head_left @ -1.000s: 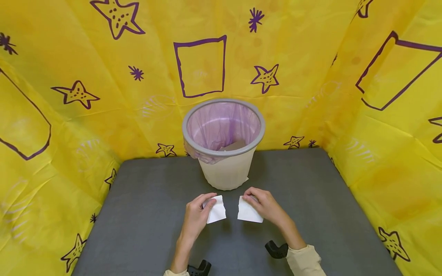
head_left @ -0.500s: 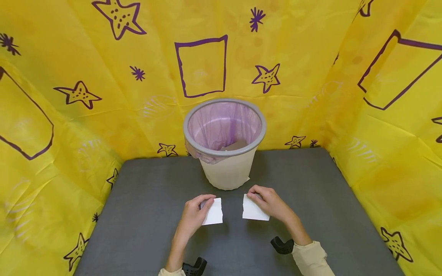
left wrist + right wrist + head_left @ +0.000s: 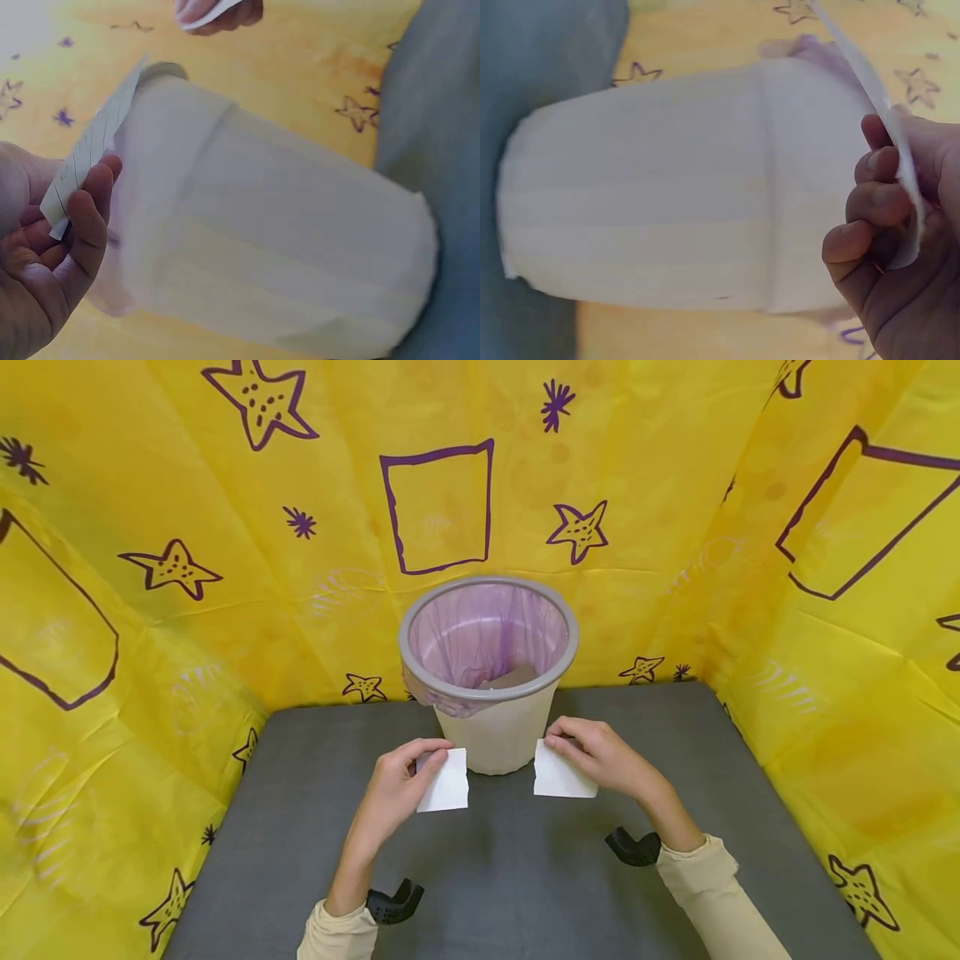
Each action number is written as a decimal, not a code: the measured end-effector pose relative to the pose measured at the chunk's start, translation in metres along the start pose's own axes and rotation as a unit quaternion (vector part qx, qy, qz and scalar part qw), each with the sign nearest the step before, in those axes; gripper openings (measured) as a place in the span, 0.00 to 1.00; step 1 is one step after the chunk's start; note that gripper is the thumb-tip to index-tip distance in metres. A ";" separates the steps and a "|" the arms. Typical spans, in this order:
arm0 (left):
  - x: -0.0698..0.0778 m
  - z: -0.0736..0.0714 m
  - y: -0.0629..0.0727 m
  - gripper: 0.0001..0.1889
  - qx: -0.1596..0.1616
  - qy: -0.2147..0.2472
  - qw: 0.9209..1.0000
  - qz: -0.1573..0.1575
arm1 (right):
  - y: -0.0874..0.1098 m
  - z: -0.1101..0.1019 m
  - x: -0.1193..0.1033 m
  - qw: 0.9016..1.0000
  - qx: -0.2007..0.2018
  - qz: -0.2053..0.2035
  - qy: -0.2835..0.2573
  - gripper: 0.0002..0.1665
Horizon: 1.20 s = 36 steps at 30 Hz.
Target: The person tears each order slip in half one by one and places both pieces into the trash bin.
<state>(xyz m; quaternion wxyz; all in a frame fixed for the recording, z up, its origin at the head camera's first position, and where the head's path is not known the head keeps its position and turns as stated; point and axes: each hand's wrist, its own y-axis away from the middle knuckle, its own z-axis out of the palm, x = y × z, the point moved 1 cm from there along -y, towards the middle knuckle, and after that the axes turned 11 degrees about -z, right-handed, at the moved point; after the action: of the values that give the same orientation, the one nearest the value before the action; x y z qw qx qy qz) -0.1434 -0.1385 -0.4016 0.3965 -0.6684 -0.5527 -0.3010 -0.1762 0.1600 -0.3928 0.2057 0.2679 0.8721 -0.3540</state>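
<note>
My left hand [image 3: 393, 783] pinches a piece of white paper [image 3: 448, 783] between thumb and fingers, its inner edge uneven as if torn. In the left wrist view, the underside of that paper [image 3: 86, 154] shows ruled lines and small marks. A similar piece of paper [image 3: 561, 777] is pinched in my right hand [image 3: 603, 756], also with a rough inner edge. Both hands hover apart in front of a pale wastebasket [image 3: 498, 731], one on either side. A purplish bag [image 3: 480, 635] lines its inside, where a brownish scrap [image 3: 516, 675] lies.
The wastebasket stands upright at the back of a dark grey table [image 3: 300, 827]. Yellow cloth [image 3: 345, 427] with purple starfish drawings encloses the back and sides. Black curved pieces [image 3: 395, 902] sit at both wrists.
Both hands have moved forward and up towards the wastebasket, each with its paper. They have also drawn farther apart. The wastebasket stays in place.
</note>
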 end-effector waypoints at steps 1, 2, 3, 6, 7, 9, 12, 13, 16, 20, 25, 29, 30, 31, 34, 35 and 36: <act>0.004 -0.003 -0.002 0.08 0.006 -0.005 1.000 0.007 | -0.005 -0.004 -0.003 1.000 -0.002 -0.004 0.003 0.03; 0.007 -0.006 -0.005 0.08 0.012 -0.011 1.000 0.016 | -0.009 -0.009 -0.005 1.000 -0.002 -0.010 0.007 0.03; 0.011 -0.008 -0.008 0.08 0.018 -0.016 0.999 0.024 | -0.014 -0.013 -0.007 1.000 -0.001 -0.018 0.013 0.03; 0.021 -0.016 -0.017 0.08 0.033 -0.030 0.998 0.049 | -0.029 -0.025 -0.011 0.999 0.002 -0.039 0.029 0.02; 0.025 -0.018 -0.021 0.08 0.038 -0.035 0.997 0.056 | -0.034 -0.028 -0.011 0.998 0.004 -0.048 0.035 0.02; 0.033 -0.024 -0.029 0.08 0.043 -0.037 0.996 0.072 | -0.044 -0.035 -0.013 0.997 0.008 -0.060 0.045 0.02; 0.045 -0.031 -0.041 0.09 0.045 -0.040 0.995 0.084 | -0.058 -0.044 -0.014 0.996 0.014 -0.078 0.049 0.02; 0.050 -0.034 -0.045 0.09 0.043 -0.039 0.995 0.086 | -0.062 -0.046 -0.013 0.995 0.017 -0.082 0.049 0.02; 0.059 -0.042 -0.059 0.09 0.028 -0.035 0.996 0.080 | -0.074 -0.053 -0.011 0.996 0.020 -0.080 0.041 0.03; 0.068 -0.051 -0.080 0.11 0.004 -0.035 0.998 0.060 | -0.090 -0.064 -0.005 0.998 0.009 -0.050 0.025 0.03; 0.077 -0.061 -0.104 0.13 -0.013 -0.034 0.998 0.046 | -0.108 -0.078 0.002 0.999 0.000 -0.022 0.041 0.05; 0.085 -0.065 -0.123 0.13 -0.023 -0.025 0.999 0.040 | -0.124 -0.087 0.006 0.998 -0.009 -0.002 0.063 0.08; 0.086 -0.065 -0.128 0.13 -0.024 -0.028 0.999 0.037 | -0.128 -0.088 0.007 0.998 -0.013 0.003 0.067 0.08; 0.086 -0.064 -0.133 0.14 -0.025 -0.034 0.998 0.035 | -0.132 -0.089 0.008 0.997 -0.018 0.006 0.070 0.09; 0.087 -0.062 -0.148 0.13 -0.025 -0.053 0.998 0.022 | -0.143 -0.089 0.013 0.997 -0.031 0.015 0.074 0.10; 0.086 -0.060 -0.153 0.13 -0.026 -0.061 0.998 0.019 | -0.147 -0.088 0.016 0.997 -0.035 0.017 0.074 0.10; 0.086 -0.058 -0.158 0.13 -0.027 -0.069 0.997 0.017 | -0.150 -0.087 0.018 0.996 -0.040 0.018 0.074 0.10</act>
<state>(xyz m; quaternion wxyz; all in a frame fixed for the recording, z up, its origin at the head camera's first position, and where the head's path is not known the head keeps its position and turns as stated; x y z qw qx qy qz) -0.2774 -0.1339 -0.2690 0.3442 -0.7076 -0.5586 -0.2622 -0.2964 0.1384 -0.2686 0.1576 0.3004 0.8933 -0.2947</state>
